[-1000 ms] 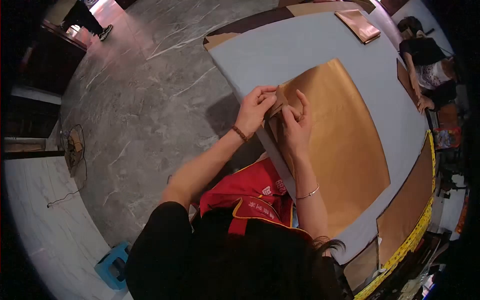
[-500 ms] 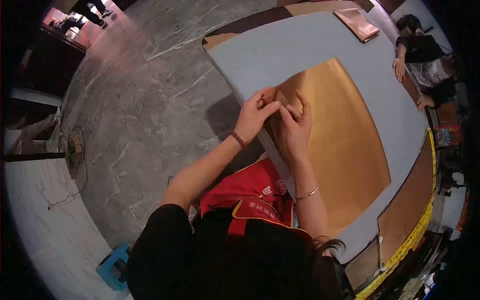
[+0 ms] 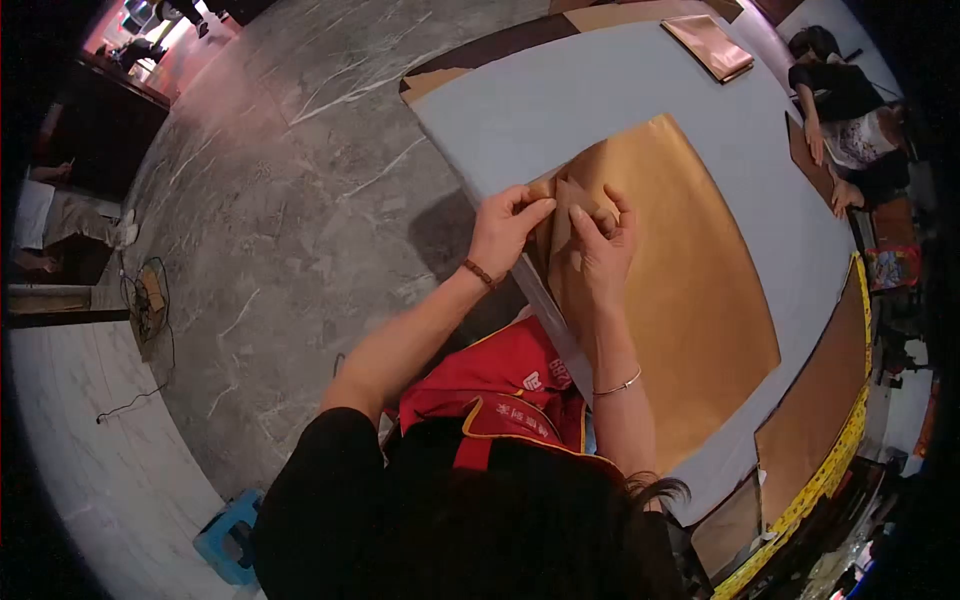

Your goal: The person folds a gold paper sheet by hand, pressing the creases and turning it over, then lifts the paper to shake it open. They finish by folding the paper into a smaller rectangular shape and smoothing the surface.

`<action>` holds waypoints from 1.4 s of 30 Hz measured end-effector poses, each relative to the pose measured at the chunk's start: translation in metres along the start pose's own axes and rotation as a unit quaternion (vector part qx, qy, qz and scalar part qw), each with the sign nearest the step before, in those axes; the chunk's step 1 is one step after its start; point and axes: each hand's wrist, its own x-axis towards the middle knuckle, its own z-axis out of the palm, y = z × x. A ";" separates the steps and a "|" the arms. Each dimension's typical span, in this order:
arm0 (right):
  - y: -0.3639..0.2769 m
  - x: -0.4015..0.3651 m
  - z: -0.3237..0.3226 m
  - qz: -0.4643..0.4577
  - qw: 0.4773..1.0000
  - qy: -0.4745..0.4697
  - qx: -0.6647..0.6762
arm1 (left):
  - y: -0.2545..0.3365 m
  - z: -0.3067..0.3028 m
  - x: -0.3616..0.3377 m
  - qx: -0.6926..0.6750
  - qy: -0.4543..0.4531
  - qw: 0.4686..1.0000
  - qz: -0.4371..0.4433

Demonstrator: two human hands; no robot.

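A large gold sheet [image 3: 690,290] with a soft sheen lies on the grey-covered table, its left edge raised in my hands. My left hand [image 3: 507,225] pinches the upper left corner between thumb and fingers. Beside it, my right hand [image 3: 604,245] has thumb and fingers closed on a brown flap [image 3: 566,225] at the same edge, which stands up in a fold. The thumbs are a short way apart, with the flap's tip between them. Part of the edge is hidden behind my fingers.
A folded stack of shiny copper sheets [image 3: 708,47] lies at the table's far end. Brown pieces [image 3: 815,400] and a yellow strip [image 3: 840,460] line the right edge. Across the table, a person [image 3: 840,120] leans on a brown piece. A blue plastic object [image 3: 228,537] stands on the floor.
My right hand has moved slightly right, away from the left, drawing the brown flap out wider. The person across the table has shifted their hands over a brown piece.
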 end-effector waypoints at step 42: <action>-0.015 -0.024 -0.002 -0.106 0.993 0.036 -0.040 | 0.002 0.039 -0.018 0.305 0.111 0.844 0.426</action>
